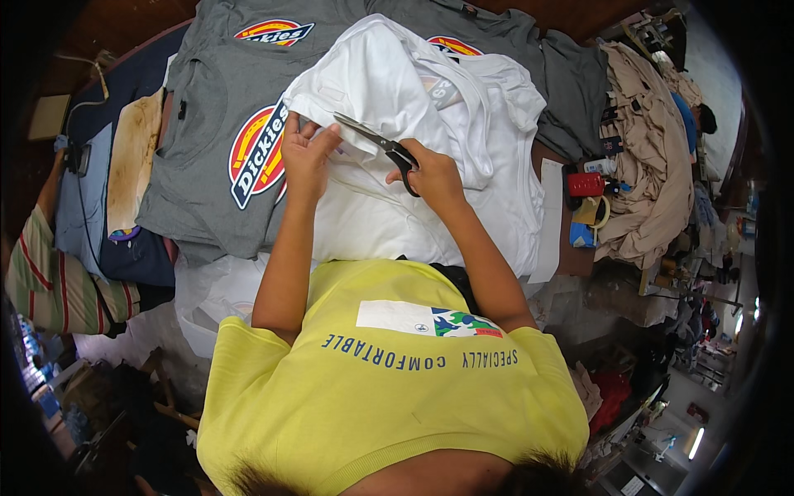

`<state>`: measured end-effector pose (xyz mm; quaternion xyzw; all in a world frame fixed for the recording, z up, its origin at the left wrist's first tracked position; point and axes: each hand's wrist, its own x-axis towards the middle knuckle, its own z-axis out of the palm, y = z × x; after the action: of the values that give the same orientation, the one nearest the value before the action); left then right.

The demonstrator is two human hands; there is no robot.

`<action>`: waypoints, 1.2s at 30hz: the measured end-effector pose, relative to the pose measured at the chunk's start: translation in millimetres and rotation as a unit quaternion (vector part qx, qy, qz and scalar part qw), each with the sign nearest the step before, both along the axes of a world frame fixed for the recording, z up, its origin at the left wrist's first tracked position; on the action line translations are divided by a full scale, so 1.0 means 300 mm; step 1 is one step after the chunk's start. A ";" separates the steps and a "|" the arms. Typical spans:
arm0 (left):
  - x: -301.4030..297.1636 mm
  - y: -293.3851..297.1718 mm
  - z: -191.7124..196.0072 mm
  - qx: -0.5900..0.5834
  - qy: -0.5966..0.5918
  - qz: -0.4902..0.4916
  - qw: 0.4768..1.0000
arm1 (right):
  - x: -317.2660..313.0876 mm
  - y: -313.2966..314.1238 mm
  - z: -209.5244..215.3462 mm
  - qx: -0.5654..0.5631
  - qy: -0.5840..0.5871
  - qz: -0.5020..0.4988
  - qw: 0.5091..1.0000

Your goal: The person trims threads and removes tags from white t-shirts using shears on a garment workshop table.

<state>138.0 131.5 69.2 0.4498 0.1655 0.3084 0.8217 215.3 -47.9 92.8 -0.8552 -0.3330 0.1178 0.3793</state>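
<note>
**White garment [356,70] in the left hand [308,164], scissors [387,147] in the right hand [434,175]**

In the head view, the white garment lies bunched at the middle of the work, in front of the person, who wears a yellow shirt [397,422]. It rests upon more white cloth [372,227], which spreads down toward the person's body; whether this is one piece or several, I cannot tell.

The left hand is at the near left edge of the garment. Its fingers are grasping the fabric there, with the thumb on the side toward the scissors.

The right hand is on the other side, and its fingers are closed around the black handle of the scissors. The blades point to the upper left, and their tips are just beside the left thumb. If the blades touch the fabric, I cannot tell.

A grey shirt [194,153] with a colourful emblem lies to the left of the white garment, and darker grey cloth [571,103] lies to its right. A long white strip [547,227] is at the right side, on the brown tabletop [576,252]. Near it stand a red container [585,184] and a tape roll [602,212], just beside a heap of beige cloth [649,165]. At the far left, another person's striped garment [62,277] is visible.
</note>
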 end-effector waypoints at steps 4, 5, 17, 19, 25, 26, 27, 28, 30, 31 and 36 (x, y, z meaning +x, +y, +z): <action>0.000 0.007 0.003 -0.012 0.004 0.016 1.000 | 0.004 0.005 -0.011 0.011 -0.077 0.012 0.997; -0.001 0.008 0.001 -0.011 -0.001 0.013 1.000 | -0.001 0.017 0.020 0.003 -0.073 0.007 0.997; -0.005 0.002 0.016 0.002 0.010 -0.004 1.000 | 0.021 0.053 0.037 0.012 -0.054 0.025 0.998; -0.006 0.001 0.022 0.011 0.019 -0.013 1.000 | 0.029 0.037 0.002 0.020 -0.044 0.024 0.999; -0.002 -0.007 -0.001 0.031 -0.008 -0.001 0.999 | 0.018 0.031 0.002 0.020 -0.077 0.017 0.997; -0.002 -0.008 -0.006 0.032 -0.006 -0.003 0.999 | 0.010 0.038 0.028 0.016 -0.072 0.009 0.997; -0.002 -0.008 -0.010 0.034 -0.004 -0.004 0.999 | 0.005 0.045 0.044 0.012 -0.068 0.002 0.998; -0.001 -0.009 -0.011 0.035 -0.002 -0.007 0.999 | 0.007 0.051 0.049 0.007 -0.069 0.002 0.998; 0.003 -0.013 -0.011 0.039 -0.010 -0.011 0.999 | 0.016 0.064 0.055 -0.003 -0.073 0.003 0.997; 0.005 -0.014 -0.010 0.042 -0.015 -0.012 0.999 | 0.018 0.070 0.058 0.003 -0.076 0.008 0.997; 0.004 -0.016 -0.003 0.044 -0.010 -0.013 0.999 | 0.023 0.085 0.064 0.012 -0.080 0.022 0.996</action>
<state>139.3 126.6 68.3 0.4845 0.1373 0.3093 0.8067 222.2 -22.4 112.0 -0.8497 -0.3824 0.0529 0.3592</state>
